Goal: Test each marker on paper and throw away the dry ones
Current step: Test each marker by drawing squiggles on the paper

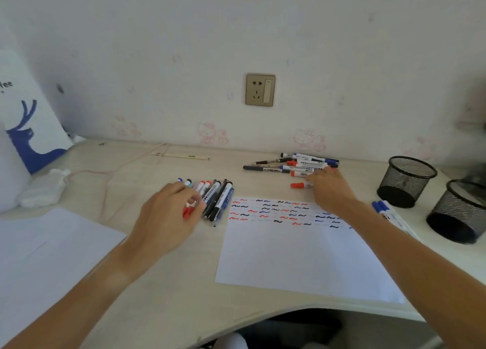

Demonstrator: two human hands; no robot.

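Markers lie in 2 heaps on the desk (171,283), the left hand (168,217) pinching one in the near row (210,198) and the right hand (331,191) flat-fingered on the far pile (294,164), so tested and untested could mix.

Head view, forward-down over desk (168,291), near.

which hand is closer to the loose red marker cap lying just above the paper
Right. The right hand has its fingers touching the red cap, while the left hand is off to its left, on the row of markers.
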